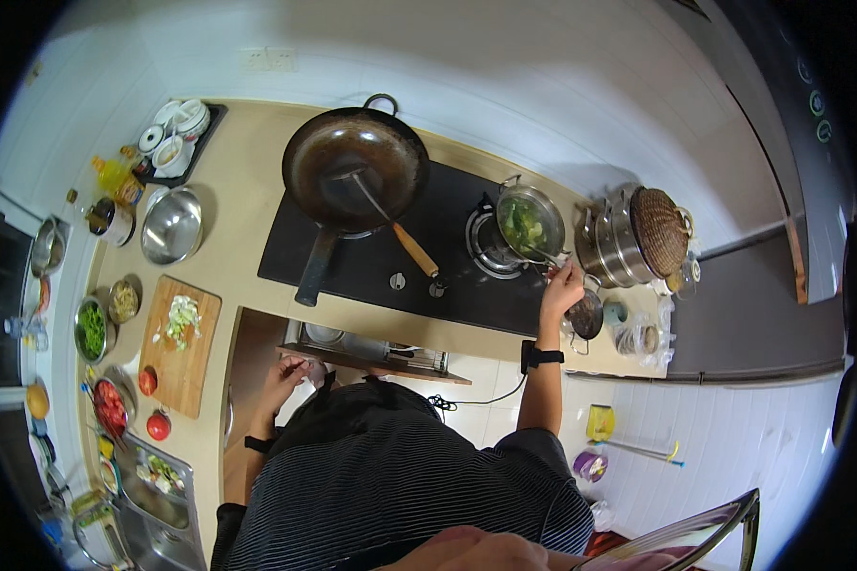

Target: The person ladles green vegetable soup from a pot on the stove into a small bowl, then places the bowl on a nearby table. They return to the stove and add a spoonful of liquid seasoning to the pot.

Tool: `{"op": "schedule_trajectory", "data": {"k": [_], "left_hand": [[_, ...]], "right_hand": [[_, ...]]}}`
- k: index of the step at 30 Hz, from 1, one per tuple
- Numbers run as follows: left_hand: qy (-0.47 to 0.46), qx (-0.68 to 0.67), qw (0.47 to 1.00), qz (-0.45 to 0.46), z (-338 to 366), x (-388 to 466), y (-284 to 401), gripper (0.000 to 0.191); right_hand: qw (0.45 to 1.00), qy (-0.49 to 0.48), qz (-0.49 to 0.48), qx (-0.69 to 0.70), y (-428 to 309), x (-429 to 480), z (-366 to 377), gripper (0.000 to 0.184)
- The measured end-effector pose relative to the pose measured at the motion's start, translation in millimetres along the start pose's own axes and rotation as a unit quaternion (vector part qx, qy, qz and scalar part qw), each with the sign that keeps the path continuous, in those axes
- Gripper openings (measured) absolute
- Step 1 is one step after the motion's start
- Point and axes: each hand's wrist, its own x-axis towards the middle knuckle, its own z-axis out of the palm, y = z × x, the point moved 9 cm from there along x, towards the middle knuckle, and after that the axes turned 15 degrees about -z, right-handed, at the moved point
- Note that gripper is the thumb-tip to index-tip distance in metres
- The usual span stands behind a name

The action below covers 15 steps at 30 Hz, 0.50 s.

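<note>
My right hand (563, 289) grips a metal handle at the near rim of a steel pot (560, 214). I cannot tell whether it is the pot's own loop or a utensil's handle. Green vegetables in liquid (523, 225) fill the pot, over the right gas burner (487, 246). A small dark pan (584, 317) lies just right of my right wrist. My left hand (286, 378) hangs by the front of an open drawer (371, 367), fingers loosely curled, nothing seen in it. A large wok (328, 157) sits on the left burner, with a wooden-handled spatula (416, 250) inside.
A stacked steamer (614, 239) with a woven lid stands right of the pot. Left are a cutting board (178, 389) with chopped pale vegetable (184, 317), a steel bowl (171, 225), tomatoes (158, 426) and a sink (175, 546). A cable (485, 401) hangs before me.
</note>
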Motion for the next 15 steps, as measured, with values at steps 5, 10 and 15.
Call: {"op": "schedule_trajectory", "data": {"k": [5,10,15], "left_hand": [[0.015,0.016,0.999,0.04,-1,-4,2,0.018],[0.02,-0.017,1.0,0.013,-8,-13,3,0.013],[0.053,-0.035,0.998,0.023,-28,-15,-2,0.013]], "right_hand": [[0.984,-0.006,-0.146,-0.103,-34,0,0,0.021],[0.974,0.008,-0.179,-0.139,-37,-3,4,0.024],[0.995,0.012,-0.061,-0.078,-6,-13,8,0.028]]}}
